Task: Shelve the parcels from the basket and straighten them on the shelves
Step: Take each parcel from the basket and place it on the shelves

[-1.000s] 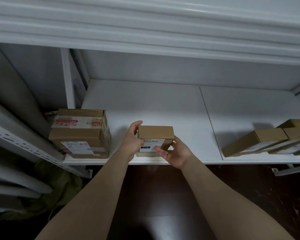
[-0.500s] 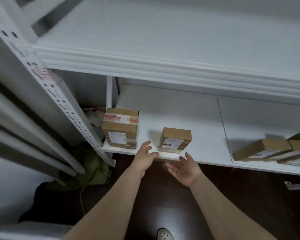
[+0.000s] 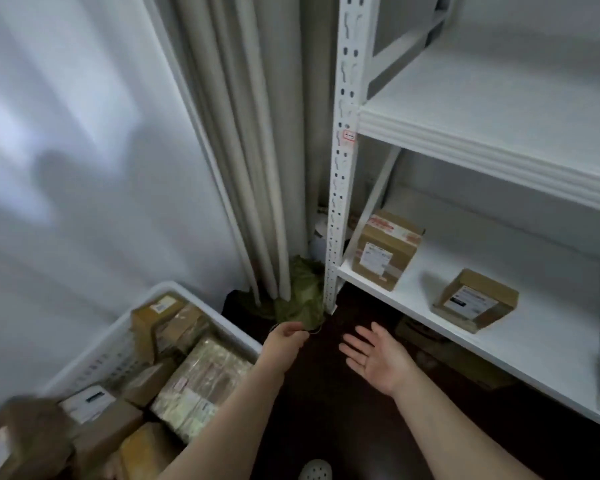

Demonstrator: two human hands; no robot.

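Whereas one second earlier both hands framed the small parcel (image 3: 475, 299) on the lower shelf (image 3: 551, 344), they have now let it go and drawn back over the dark floor (image 3: 326, 403), and the view has swung toward the lower left of the frame, where the white basket (image 3: 146, 299) appears. The right hand (image 3: 374, 358), at lower centre, is spread flat with its palm up and its fingers apart, and it holds nothing. The left hand (image 3: 286, 337), just to the left of it, has its fingers loosely curled and appears empty, though the blur leaves this a little uncertain. The placed parcel sits alone in the middle right of the frame, near the shelf's front edge and well apart from the larger taped parcel (image 3: 387, 249), which stands at the shelf's left end beside the perforated upright (image 3: 343, 168). Its white label faces the front of the shelf, toward the viewer. Its long axis appears to run along the shelf's front edge, so it reads as roughly squared. This placement therefore looks complete, and the turn suggests that the next step is to fetch another item. Many parcels in the basket (image 3: 201, 375) remain, lying at mixed angles, so the task is judged far from finished.
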